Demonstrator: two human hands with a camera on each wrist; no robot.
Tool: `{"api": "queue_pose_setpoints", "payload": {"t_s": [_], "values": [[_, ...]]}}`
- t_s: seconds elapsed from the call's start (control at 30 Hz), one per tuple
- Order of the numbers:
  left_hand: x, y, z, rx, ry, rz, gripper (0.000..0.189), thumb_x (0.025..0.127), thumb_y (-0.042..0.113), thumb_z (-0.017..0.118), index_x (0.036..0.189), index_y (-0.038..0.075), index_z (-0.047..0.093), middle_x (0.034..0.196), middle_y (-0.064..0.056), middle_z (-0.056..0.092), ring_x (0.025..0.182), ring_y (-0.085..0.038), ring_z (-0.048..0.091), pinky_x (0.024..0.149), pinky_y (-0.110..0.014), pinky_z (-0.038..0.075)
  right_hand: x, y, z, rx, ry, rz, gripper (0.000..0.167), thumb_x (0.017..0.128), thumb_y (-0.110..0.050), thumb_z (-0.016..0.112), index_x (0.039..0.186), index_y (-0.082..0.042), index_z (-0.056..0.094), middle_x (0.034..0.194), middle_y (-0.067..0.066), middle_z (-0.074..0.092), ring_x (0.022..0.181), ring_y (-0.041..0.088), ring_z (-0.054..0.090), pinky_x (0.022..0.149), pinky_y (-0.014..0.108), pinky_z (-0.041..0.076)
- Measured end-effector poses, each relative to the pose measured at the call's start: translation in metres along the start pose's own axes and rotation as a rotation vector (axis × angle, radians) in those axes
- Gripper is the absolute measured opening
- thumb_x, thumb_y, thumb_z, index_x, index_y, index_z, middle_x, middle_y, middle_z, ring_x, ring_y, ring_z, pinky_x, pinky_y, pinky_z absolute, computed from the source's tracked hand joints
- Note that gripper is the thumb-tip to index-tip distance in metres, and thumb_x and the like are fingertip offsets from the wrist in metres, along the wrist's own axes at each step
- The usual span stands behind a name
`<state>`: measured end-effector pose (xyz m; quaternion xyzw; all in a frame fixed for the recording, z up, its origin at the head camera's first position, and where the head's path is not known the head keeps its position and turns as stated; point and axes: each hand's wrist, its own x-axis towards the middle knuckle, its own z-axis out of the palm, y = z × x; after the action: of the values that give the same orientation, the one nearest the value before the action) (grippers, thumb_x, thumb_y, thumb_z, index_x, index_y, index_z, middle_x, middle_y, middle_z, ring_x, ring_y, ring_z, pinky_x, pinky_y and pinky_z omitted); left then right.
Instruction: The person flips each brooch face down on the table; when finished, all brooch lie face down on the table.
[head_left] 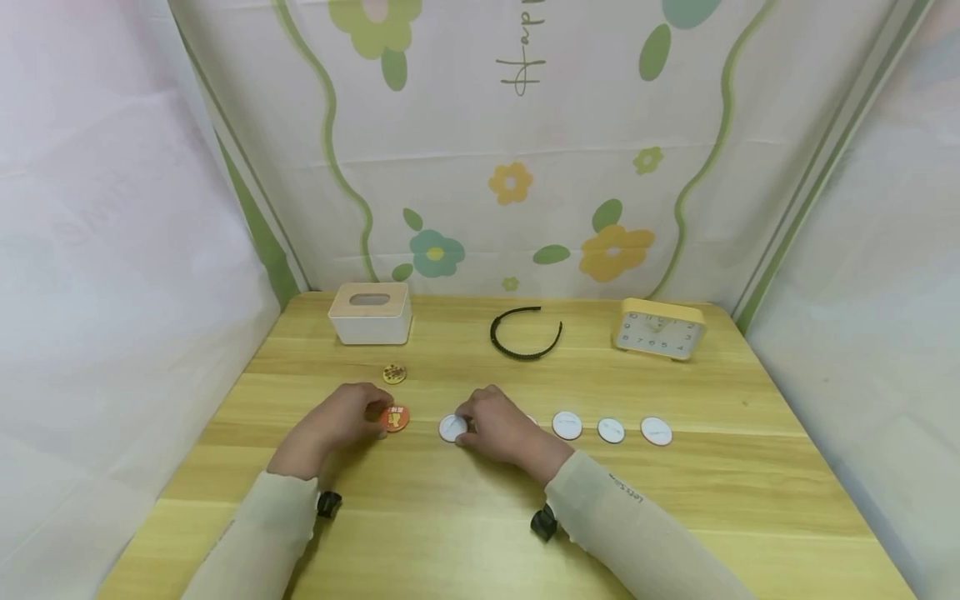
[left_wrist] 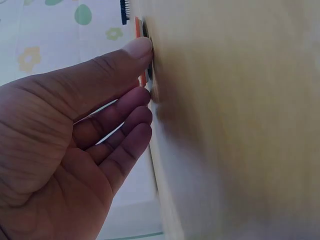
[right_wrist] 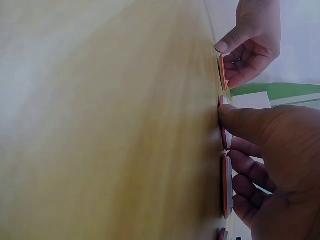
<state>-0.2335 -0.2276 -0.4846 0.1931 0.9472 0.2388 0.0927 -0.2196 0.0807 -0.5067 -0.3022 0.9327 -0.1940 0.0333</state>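
My left hand [head_left: 341, 423] holds a round orange-red button badge [head_left: 395, 418] by its left edge, thumb and fingers at the rim. The printed face with a yellow figure is up. To its right, my right hand [head_left: 501, 427] pinches another button badge [head_left: 452, 428], which shows its white pin back. In the right wrist view the thumb lies against the edge of this badge [right_wrist: 227, 141], low at the wooden table. A further badge [right_wrist: 228, 185] lies beside the curled fingers there; in the head view my right hand mostly covers it.
Three white-backed badges [head_left: 567, 425] lie in a row to the right. A small yellow patterned badge [head_left: 394, 373] is beyond my left hand. Along the back of the table [head_left: 420, 533] stand a tissue box [head_left: 372, 325], a black headband [head_left: 517, 356] and a yellow clock [head_left: 658, 329].
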Motion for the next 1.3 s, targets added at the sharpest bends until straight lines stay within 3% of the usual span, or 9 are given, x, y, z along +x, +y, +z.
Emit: {"api": "queue_pose_setpoints", "payload": {"t_s": [0.17, 0.4, 0.63, 0.87, 1.0, 1.3], "values": [[0.004, 0.003, 0.003, -0.034, -0.011, 0.011, 0.036, 0.088, 0.007, 0.09, 0.122, 0.006, 0.08, 0.114, -0.004, 0.077, 0.107, -0.022, 0.069, 0.101, -0.049, 0.057, 0.0, 0.0, -0.001, 0.0, -0.003, 0.007, 0.037, 0.095, -0.036, 0.087, 0.123, -0.012, 0.081, 0.11, 0.0, 0.073, 0.101, 0.016, 0.056, 0.091, 0.032, 0.05], [0.01, 0.02, 0.011, -0.034, -0.052, 0.05, 0.036, 0.088, 0.011, 0.092, 0.122, 0.008, 0.08, 0.118, -0.002, 0.078, 0.108, -0.019, 0.069, 0.101, -0.047, 0.058, 0.0, 0.001, -0.001, 0.0, 0.0, 0.007, 0.037, 0.095, -0.035, 0.087, 0.123, -0.012, 0.081, 0.11, 0.0, 0.074, 0.102, 0.017, 0.057, 0.093, 0.033, 0.05], [0.013, 0.028, 0.016, -0.034, -0.068, 0.043, 0.034, 0.087, 0.012, 0.093, 0.119, 0.011, 0.082, 0.116, 0.002, 0.077, 0.104, -0.015, 0.067, 0.101, -0.046, 0.057, 0.0, 0.002, 0.0, -0.002, 0.012, -0.01, 0.037, 0.094, -0.035, 0.088, 0.122, -0.012, 0.081, 0.109, 0.0, 0.074, 0.101, 0.016, 0.058, 0.092, 0.033, 0.05], [0.012, 0.025, 0.018, -0.045, -0.064, 0.035, 0.034, 0.087, 0.012, 0.093, 0.119, 0.013, 0.081, 0.119, 0.001, 0.078, 0.109, -0.016, 0.07, 0.101, -0.047, 0.059, 0.004, -0.006, 0.002, 0.028, 0.045, -0.014, 0.052, 0.094, -0.042, 0.086, 0.135, -0.013, 0.074, 0.123, 0.003, 0.075, 0.117, 0.022, 0.062, 0.105, 0.038, 0.051], [0.01, 0.024, 0.019, -0.062, -0.061, 0.024, 0.033, 0.087, 0.011, 0.092, 0.119, 0.013, 0.082, 0.118, 0.002, 0.078, 0.108, -0.016, 0.07, 0.1, -0.046, 0.059, 0.011, -0.017, 0.008, 0.031, 0.027, -0.013, 0.05, 0.095, -0.042, 0.084, 0.135, -0.013, 0.075, 0.13, 0.003, 0.076, 0.126, 0.024, 0.062, 0.112, 0.038, 0.051], [0.013, 0.023, 0.017, -0.101, -0.076, 0.053, 0.026, 0.091, 0.011, 0.089, 0.116, 0.015, 0.082, 0.11, 0.006, 0.079, 0.099, -0.012, 0.069, 0.092, -0.04, 0.06, 0.026, -0.038, 0.017, -0.097, 0.013, -0.082, 0.033, 0.097, -0.039, 0.084, 0.123, -0.018, 0.081, 0.11, -0.006, 0.078, 0.103, 0.014, 0.061, 0.099, 0.03, 0.05]]}}
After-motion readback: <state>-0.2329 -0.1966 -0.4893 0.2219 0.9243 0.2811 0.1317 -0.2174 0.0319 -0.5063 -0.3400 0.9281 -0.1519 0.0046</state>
